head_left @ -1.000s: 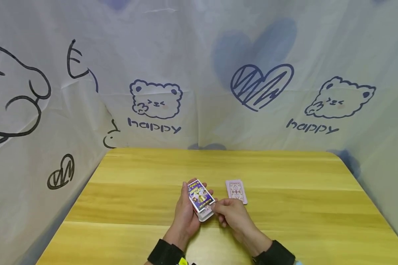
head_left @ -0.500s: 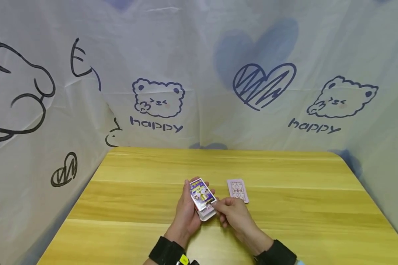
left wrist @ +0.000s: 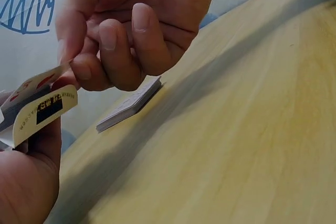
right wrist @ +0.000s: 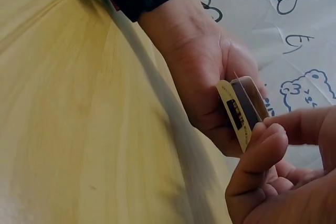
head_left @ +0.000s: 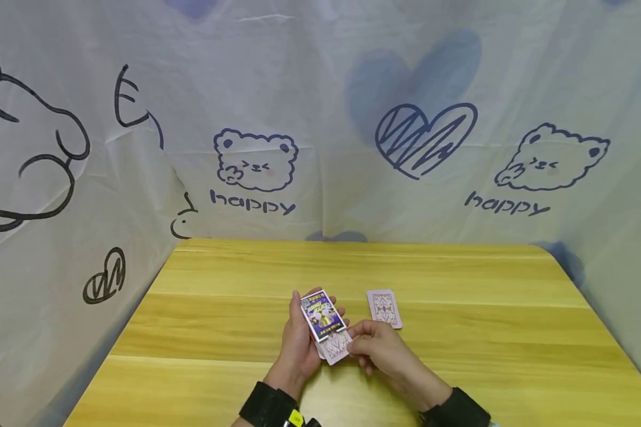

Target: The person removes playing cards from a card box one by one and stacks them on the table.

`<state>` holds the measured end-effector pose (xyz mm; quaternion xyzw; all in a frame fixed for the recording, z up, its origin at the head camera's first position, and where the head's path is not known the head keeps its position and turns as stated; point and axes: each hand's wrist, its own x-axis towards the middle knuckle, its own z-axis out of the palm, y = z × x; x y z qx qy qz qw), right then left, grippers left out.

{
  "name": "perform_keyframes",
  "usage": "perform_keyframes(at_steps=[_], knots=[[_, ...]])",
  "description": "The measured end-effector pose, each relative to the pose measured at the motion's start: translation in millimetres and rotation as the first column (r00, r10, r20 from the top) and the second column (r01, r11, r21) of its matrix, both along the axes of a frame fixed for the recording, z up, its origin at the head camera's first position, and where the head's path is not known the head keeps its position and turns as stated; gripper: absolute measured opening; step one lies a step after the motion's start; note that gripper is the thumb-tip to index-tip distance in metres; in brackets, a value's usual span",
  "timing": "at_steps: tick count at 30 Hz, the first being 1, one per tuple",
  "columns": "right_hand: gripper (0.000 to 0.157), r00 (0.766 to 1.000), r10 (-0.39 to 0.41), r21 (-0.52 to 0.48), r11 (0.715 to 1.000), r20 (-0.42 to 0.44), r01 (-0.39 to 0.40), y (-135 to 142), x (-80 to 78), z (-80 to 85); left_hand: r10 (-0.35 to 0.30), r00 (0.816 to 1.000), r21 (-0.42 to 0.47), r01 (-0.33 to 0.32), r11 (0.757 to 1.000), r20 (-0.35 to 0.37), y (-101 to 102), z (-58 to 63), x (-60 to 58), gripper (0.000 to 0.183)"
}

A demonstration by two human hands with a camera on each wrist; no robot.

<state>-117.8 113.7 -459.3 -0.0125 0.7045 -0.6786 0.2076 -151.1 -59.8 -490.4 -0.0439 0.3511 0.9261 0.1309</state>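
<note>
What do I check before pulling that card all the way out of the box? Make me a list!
1. Left hand holds the box: ok.
2. Right hand pinches the card: ok.
3. Flap is open: ok.
4. Card is all the way out: not ok, one end is hidden under the box's purple front.
5. Only one card is pinched: cannot tell, the edges are too small.
6. Stack lies on the table, apart from the box: ok.

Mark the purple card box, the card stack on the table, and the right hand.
Card box (head_left: 323,314), head view, purple face.
Card stack (head_left: 384,309), head view, patterned top.
Right hand (head_left: 383,350), head view, its middle.
</note>
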Motion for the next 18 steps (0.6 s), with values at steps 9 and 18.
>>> perform_keyframes(at_steps=[9, 18], knots=[[0.026, 0.999, -0.015, 0.089, 0.996, -0.048, 0.019, 0.9, -1.7, -3.8, -0.002, 1.0, 0.008, 0.002, 1.0, 0.011, 1.5, -1.0, 0.7, 0.069], [0.023, 0.997, 0.007, 0.125, 0.992, -0.078, 0.003, 1.5, -3.7, 0.0, -0.011, 1.0, 0.002, 0.011, 1.0, 0.008, -0.9, -0.8, -1.3, 0.071]])
